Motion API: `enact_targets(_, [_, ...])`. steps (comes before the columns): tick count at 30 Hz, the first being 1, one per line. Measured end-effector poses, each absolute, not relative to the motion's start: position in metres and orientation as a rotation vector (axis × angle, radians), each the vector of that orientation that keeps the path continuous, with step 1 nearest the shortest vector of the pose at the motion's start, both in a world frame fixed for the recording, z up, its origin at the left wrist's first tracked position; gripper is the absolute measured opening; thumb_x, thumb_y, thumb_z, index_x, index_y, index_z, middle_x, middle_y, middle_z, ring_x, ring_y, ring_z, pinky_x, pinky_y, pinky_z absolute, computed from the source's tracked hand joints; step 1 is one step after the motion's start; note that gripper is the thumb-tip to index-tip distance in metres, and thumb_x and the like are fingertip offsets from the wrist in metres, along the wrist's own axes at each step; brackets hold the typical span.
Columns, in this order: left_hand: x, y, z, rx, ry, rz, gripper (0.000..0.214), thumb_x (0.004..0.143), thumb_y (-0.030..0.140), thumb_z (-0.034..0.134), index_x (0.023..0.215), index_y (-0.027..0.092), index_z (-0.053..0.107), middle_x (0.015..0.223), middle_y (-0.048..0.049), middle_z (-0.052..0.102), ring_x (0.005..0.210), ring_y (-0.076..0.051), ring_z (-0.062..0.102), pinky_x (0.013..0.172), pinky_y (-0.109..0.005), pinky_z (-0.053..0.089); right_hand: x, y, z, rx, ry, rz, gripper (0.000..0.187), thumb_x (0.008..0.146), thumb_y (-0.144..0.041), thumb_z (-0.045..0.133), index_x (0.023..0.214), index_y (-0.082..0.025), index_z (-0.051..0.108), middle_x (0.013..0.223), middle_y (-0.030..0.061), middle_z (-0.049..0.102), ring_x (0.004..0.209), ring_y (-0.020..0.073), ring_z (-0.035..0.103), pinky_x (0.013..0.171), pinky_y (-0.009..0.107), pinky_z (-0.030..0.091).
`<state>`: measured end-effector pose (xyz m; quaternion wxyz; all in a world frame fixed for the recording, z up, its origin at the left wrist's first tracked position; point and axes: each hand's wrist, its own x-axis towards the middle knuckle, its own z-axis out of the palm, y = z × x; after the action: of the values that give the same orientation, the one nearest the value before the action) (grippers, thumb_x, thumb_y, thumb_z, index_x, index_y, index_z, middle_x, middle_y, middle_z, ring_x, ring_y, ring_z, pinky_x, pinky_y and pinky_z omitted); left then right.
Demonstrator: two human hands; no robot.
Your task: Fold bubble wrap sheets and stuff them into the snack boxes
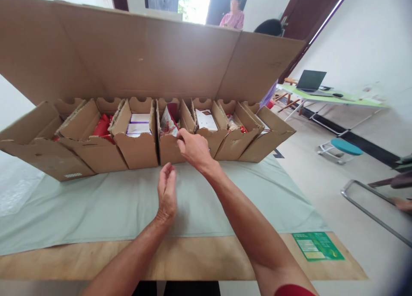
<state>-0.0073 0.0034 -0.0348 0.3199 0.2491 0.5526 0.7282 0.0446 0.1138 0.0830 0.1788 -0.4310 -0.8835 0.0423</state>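
Note:
A row of several cardboard bins stands on a pale green cloth (122, 205). My right hand (195, 148) is over the front rim of the middle bin (172, 149), fingers curled together beside a printed packet (168, 123) with a red part behind it. Whether those fingers grip the packet is hidden. My left hand (167, 190) hovers just above the cloth in front of this bin, palm turned inward, its slightly bent fingers holding nothing. Nearby bins hold white and purple boxes (139, 123), red packets (103, 126) and a white box (206, 120).
A tall cardboard panel (151, 57) rises behind the bins. A green card (318, 246) lies at the wooden table edge (128, 261). To the right are a laptop (311, 82) on a table, a blue stool (346, 147) and a metal frame (370, 203). A person (232, 20) is beyond the panel.

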Motion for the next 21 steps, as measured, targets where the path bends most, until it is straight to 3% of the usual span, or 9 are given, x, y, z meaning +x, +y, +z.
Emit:
enact_targets(4, [-0.016, -0.038, -0.033, 0.761, 1.509, 2.165, 0.048, 0.096, 0.052, 0.058, 0.134, 0.023, 0.059, 0.141, -0.0114, 0.062, 0.135, -0.028, 0.055, 0.114, -0.044, 0.039, 0.081, 0.086, 0.078, -1.190, -2.440, 0.135, 0.019, 0.102, -0.024, 0.052, 0.107, -0.022, 0.069, 0.091, 0.0052, 0.078, 0.086, 0.0245, 0.073, 0.074, 0.031, 0.046])
enact_targets(7, [-0.020, -0.078, -0.041, 0.844, 1.571, 2.152, 0.044, 0.098, 0.046, 0.060, 0.138, 0.028, 0.060, 0.146, -0.0082, 0.059, 0.138, -0.027, 0.052, 0.116, -0.043, 0.037, 0.142, 0.046, 0.072, -0.975, -2.372, 0.206, 0.014, 0.099, -0.022, 0.055, 0.099, -0.023, 0.069, 0.087, 0.0022, 0.078, 0.076, 0.0206, 0.071, 0.073, 0.031, 0.047])
enact_targets(10, [-0.028, -0.102, -0.044, 0.942, 1.639, 2.074, 0.046, 0.097, 0.042, 0.064, 0.141, 0.031, 0.059, 0.149, -0.0067, 0.057, 0.139, -0.027, 0.051, 0.117, -0.044, 0.036, 0.217, 0.010, 0.067, -0.797, -2.279, 0.298, 0.014, 0.096, -0.021, 0.058, 0.102, -0.025, 0.071, 0.092, 0.0033, 0.078, 0.079, 0.0204, 0.072, 0.075, 0.032, 0.052])
enact_targets(13, [-0.035, -0.106, -0.038, 1.042, 1.627, 2.027, 0.052, 0.094, 0.039, 0.069, 0.145, 0.033, 0.056, 0.152, -0.0059, 0.055, 0.141, -0.028, 0.050, 0.118, -0.045, 0.036, 0.289, -0.012, 0.053, -0.916, -2.052, 0.358, 0.018, 0.094, -0.025, 0.065, 0.109, -0.030, 0.075, 0.096, 0.0046, 0.078, 0.084, 0.0230, 0.074, 0.075, 0.034, 0.056])
enact_targets(17, [-0.032, -0.099, -0.034, 1.157, 1.487, 1.888, 0.061, 0.090, 0.041, 0.073, 0.147, 0.032, 0.055, 0.155, -0.0062, 0.054, 0.144, -0.030, 0.049, 0.120, -0.047, 0.039, 0.342, -0.041, 0.018, -1.043, -1.587, 0.713, 0.058, 0.092, -0.041, 0.072, 0.148, -0.036, 0.055, 0.131, 0.0126, 0.072, 0.104, 0.0288, 0.075, 0.080, 0.040, 0.062])
enact_targets(19, [-0.024, -0.100, -0.038, 1.153, 1.401, 1.812, 0.059, 0.090, 0.045, 0.071, 0.146, 0.030, 0.057, 0.154, -0.0068, 0.056, 0.144, -0.032, 0.050, 0.120, -0.048, 0.041, 0.345, -0.056, -0.003, -1.069, -1.604, 0.889, 0.066, 0.089, -0.051, 0.074, 0.150, -0.033, 0.053, 0.138, 0.0150, 0.068, 0.112, 0.0325, 0.073, 0.086, 0.045, 0.063])
enact_targets(21, [-0.015, -0.106, -0.046, 1.111, 1.354, 1.758, 0.057, 0.093, 0.050, 0.066, 0.145, 0.028, 0.059, 0.152, -0.0075, 0.059, 0.143, -0.034, 0.051, 0.120, -0.050, 0.043, 0.336, -0.067, -0.024, -1.154, -1.725, 0.959, 0.067, 0.083, -0.058, 0.078, 0.140, -0.027, 0.061, 0.134, 0.0162, 0.070, 0.118, 0.0374, 0.070, 0.095, 0.051, 0.061])
